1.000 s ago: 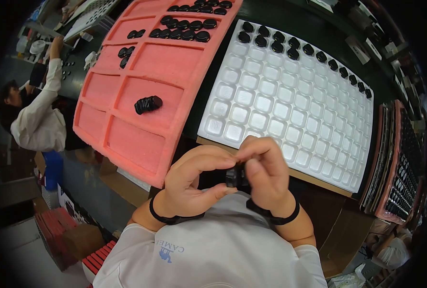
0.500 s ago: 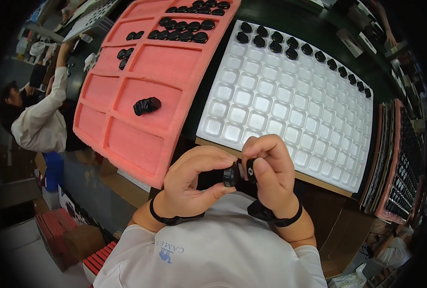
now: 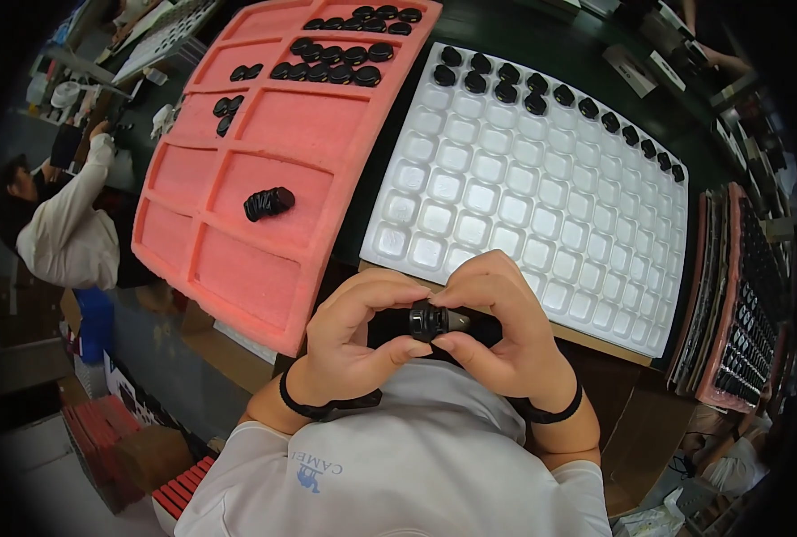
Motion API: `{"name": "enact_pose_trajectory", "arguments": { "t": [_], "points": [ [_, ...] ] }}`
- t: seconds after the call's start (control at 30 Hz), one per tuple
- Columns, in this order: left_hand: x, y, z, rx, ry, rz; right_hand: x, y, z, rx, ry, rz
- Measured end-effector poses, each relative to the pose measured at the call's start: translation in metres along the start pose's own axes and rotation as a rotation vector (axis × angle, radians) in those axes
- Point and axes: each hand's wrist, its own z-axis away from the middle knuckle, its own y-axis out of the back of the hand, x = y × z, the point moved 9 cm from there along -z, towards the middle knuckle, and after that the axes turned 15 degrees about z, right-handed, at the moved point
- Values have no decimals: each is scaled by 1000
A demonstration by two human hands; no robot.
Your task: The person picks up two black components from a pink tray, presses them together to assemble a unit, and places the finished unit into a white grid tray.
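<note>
In front of my chest, a small black round part (image 3: 423, 321) is pinched between my two hands. My left hand (image 3: 355, 329) is closed, thumb and fingertips on the part's left side. From the other side my right hand (image 3: 508, 324) closes on it, thumb below and fingers above. Black pieces sit pressed together in this grip; what exactly they are I cannot make out. Beyond my hands lies a white tray (image 3: 474, 224) of square pockets, with black round parts (image 3: 507, 73) in its far rows. To the left, a pink foam tray (image 3: 264, 125) holds more black parts (image 3: 330, 54).
A short stack of black ring-like pieces (image 3: 268, 204) lies in a pink compartment. Upright stacked trays (image 3: 729, 304) stand at the right. Cardboard (image 3: 626, 407) shows below the table edge. At the far left a person in a white sleeve (image 3: 74, 228) works at the bench.
My right hand has brought its small black piece against the part in my left hand, and its fingers now press on the joined part. The view has shifted slightly.
</note>
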Motion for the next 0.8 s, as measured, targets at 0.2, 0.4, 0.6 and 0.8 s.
{"name": "enact_pose_trajectory", "arguments": {
  "t": [0.2,0.4,0.6,0.8],
  "points": [
    [-21,3,1,61,106,45,-1,12,-15,-143,47,204],
    [-52,-21,1,-195,42,-528,83,48,-43,-171,-213,470],
    [-76,-27,6,-314,19,-812,199,125,-75,-151,-529,872],
    [-79,-23,8,-346,45,-813,235,154,-83,-51,-704,1070]
  ]
}}
